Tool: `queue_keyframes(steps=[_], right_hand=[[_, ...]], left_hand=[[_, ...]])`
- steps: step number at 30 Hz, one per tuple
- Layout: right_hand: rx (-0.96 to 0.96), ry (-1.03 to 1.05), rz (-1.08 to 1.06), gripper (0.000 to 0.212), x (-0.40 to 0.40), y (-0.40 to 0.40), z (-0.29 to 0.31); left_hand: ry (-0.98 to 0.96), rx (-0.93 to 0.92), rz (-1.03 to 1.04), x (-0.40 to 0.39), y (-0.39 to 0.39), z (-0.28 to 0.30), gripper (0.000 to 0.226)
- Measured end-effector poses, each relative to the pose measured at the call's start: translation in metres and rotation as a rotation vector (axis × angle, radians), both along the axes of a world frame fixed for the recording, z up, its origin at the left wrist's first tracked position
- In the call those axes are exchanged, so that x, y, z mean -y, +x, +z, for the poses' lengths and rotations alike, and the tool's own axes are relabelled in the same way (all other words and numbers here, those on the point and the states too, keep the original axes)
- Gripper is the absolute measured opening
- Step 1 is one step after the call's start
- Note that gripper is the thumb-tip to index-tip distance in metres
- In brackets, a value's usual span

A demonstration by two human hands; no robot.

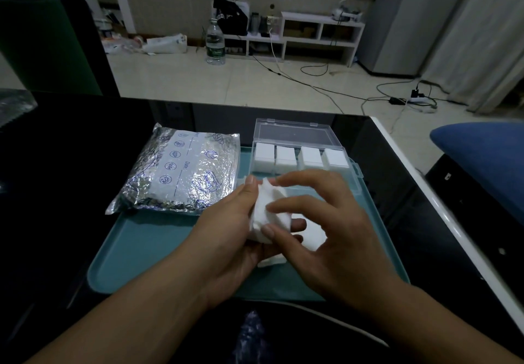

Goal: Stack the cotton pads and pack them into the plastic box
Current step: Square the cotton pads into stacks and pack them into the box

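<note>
— Teal plastic tray (147, 247) on the black glossy table (71, 165): what sits on it?

— At its far-left corner, a crinkled silver foil pouch (175, 173) with blue print. At its far-right corner, a clear plastic box (300, 148), lid up, with four stacks of white cotton pads (300, 157) in a row inside.

— And the hands?

— Both hover over the tray's middle. The left hand (226, 230) has its grip curled round a small bundle of white cotton pads (268, 210). The right hand (326, 227) has fingers spread and bent, fingertips touching that bundle. More loose pads (313, 234) lie on the tray beneath.
</note>
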State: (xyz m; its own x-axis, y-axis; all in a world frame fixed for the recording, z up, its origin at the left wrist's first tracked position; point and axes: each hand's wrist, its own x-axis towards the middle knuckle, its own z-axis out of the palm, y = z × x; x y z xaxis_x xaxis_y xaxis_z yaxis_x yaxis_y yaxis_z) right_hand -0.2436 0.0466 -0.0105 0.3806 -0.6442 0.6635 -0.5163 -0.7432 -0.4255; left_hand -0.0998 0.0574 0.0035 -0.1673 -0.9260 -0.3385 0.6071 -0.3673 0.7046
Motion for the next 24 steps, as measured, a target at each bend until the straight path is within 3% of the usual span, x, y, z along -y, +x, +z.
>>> queue_keyframes(steps=[3,24], right_hand=[[0.001,-0.031,0.011,0.011,0.0,0.0016,-0.0039],[-0.086,-0.061,0.098,0.019,-0.0032,0.0034,-0.0049]], left_hand=[[-0.004,-0.022,0.011,0.0005,-0.0008,-0.0003,0.043],[0.052,-0.043,0.01,0.003,-0.0008,-0.0005,0.045]])
